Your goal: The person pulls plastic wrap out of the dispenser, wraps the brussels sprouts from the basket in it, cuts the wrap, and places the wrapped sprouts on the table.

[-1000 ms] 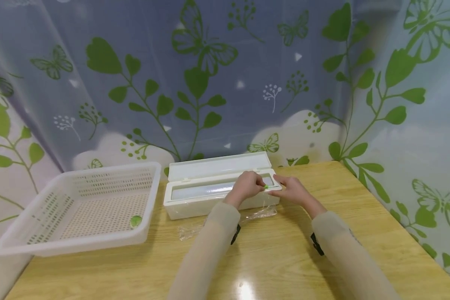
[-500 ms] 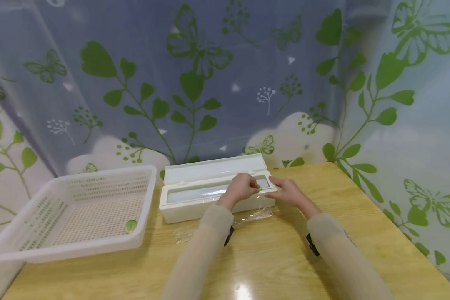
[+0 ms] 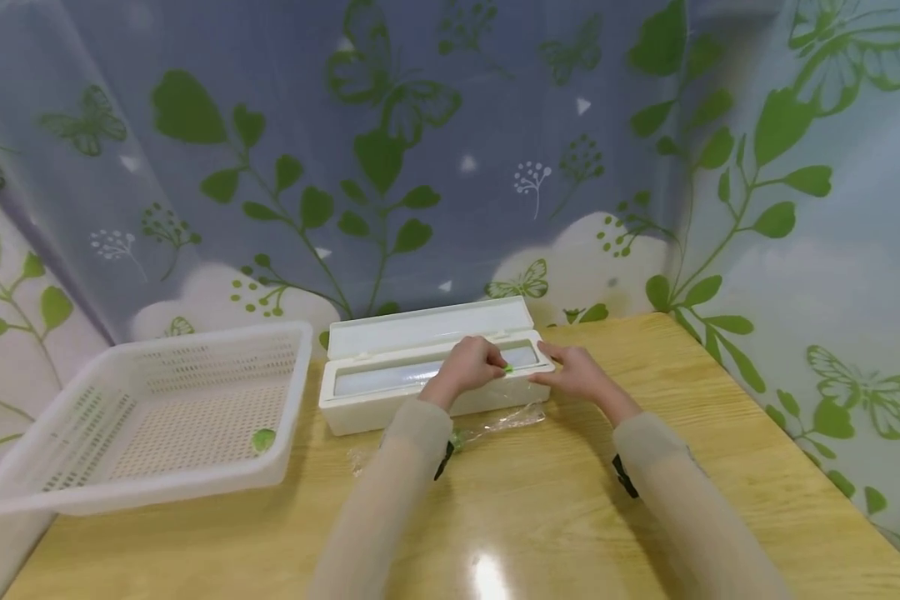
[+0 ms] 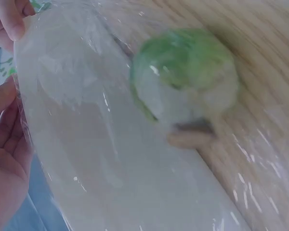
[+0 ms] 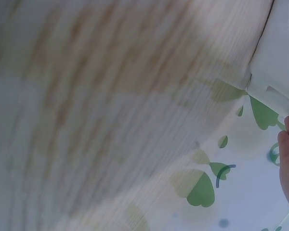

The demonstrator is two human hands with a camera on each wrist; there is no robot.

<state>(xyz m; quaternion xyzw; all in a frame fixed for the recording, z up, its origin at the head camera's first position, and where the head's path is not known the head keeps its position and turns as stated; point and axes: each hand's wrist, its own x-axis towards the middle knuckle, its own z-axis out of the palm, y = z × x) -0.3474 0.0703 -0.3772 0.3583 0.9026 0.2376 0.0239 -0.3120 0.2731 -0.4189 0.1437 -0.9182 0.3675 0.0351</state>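
A white cling film dispenser lies lengthwise on the table, its lid raised at the back. My left hand pinches a small green slide cutter on the front rim, towards the right end. My right hand grips the dispenser's right end, thumb at the front and fingers on top. Clear film hangs down the front onto the table. Under film in the left wrist view sits a round green-and-white piece, perhaps a vegetable, beside the dispenser; my left sleeve mostly hides it in the head view.
To the left stands a white perforated basket with a small round green piece in its near right corner. A leaf-patterned cloth rises behind the wooden table, whose right edge runs off diagonally.
My left hand has slid the green cutter a little to the left along the rim. My right hand keeps its grip on the dispenser's right end. The head view has shifted slightly.
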